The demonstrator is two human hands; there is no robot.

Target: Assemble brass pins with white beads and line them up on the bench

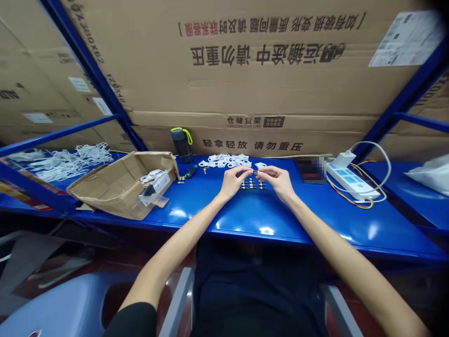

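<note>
Above the blue table [196, 201], my left hand [234, 181] and my right hand [276, 180] pinch a small metal part [256, 172] between them, one at each end. Just below my fingers, several small metal parts [250, 184] lie in short rows on the tabletop. Behind my hands sits a pile of white plastic pieces [224, 160], with one more white piece [260, 165] close to my right fingers. The fine shape of the held part is too small to make out.
An open cardboard box [108, 189] stands at the left, near a dark bottle [182, 146] and a green screwdriver [191, 171]. White cords [70, 161] lie farther left. At the right are a power strip [352, 181] with cables and a dark pixelated object [310, 170].
</note>
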